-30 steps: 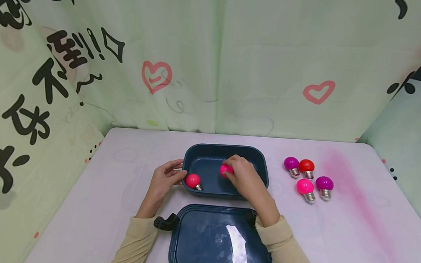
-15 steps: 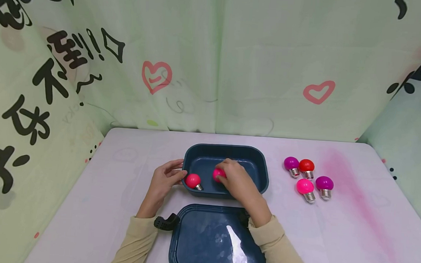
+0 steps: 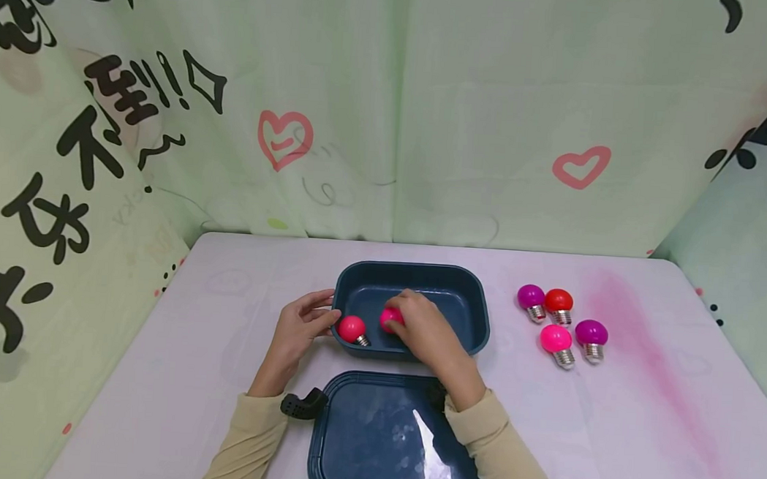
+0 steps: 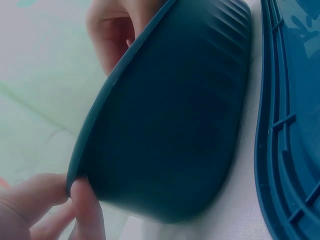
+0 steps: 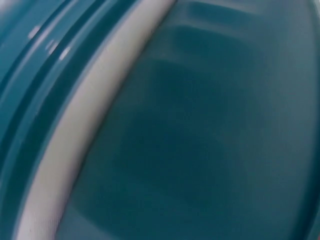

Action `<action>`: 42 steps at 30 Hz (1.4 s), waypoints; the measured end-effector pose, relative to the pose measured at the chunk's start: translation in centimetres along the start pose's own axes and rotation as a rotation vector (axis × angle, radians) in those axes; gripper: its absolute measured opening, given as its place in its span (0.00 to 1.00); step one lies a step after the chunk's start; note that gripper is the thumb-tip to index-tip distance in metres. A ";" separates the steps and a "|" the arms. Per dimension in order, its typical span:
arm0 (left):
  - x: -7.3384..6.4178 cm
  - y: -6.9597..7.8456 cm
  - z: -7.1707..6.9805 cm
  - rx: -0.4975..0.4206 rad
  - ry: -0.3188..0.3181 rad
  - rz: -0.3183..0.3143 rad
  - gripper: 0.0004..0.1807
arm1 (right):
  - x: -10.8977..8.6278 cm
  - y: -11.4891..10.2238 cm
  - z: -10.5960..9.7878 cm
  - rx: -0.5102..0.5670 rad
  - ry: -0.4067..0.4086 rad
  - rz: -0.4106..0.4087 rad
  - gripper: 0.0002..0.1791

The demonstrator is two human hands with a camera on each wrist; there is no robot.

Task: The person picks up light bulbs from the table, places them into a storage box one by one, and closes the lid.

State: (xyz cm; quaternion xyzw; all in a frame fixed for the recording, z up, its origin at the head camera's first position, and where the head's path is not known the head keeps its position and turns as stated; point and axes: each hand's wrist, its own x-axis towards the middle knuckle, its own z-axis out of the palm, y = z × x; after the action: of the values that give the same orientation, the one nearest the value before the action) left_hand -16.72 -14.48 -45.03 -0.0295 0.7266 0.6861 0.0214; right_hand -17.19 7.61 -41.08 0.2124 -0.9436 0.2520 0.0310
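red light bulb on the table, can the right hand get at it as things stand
Probably not right away: the right hand holds a pink light bulb inside the blue container. Once freed, likely yes: the red light bulb sits beside a purple one, but nothing covers it.

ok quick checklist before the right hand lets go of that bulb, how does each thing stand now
1. Right hand gripping the pink bulb: ok, fingers and thumb hold it.
2. Bulb over the container: ok, it is within the rim in the head view.
3. Left hand steadying the container: ok, it pinches the rim at the left end.
4. Free of the second bulb: ok, a gap shows between the round parts.
5. Pink bulb touching the container floor: cannot tell, the hand hides its base.
6. Lid off: ok, it lies apart on the near side.
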 end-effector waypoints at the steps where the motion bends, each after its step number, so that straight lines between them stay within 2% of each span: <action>1: 0.0 0.0 0.0 0.001 -0.001 -0.001 0.24 | 0.0 0.0 0.1 0.002 0.001 0.000 0.15; 15: 0.0 0.0 -0.1 -0.001 -0.009 -0.002 0.24 | 0.2 0.0 0.8 0.025 -0.008 0.016 0.16; 24: 0.0 0.1 -0.2 -0.016 -0.019 0.000 0.24 | 0.2 0.0 0.7 -0.003 -0.006 0.016 0.17; 36: 0.0 -0.1 -0.4 -0.014 -0.008 -0.002 0.24 | -0.6 0.0 -0.8 -0.080 0.036 -0.021 0.18; 42: 0.1 -0.2 -0.2 -0.014 -0.008 0.002 0.24 | -1.4 0.9 -2.1 -0.107 0.046 0.010 0.19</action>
State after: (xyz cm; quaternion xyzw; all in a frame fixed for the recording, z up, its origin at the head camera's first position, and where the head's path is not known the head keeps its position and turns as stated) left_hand -16.82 -14.72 -45.18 -0.0263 0.7217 0.6913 0.0232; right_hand -16.42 9.88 -39.94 0.2000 -0.9558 0.2063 0.0625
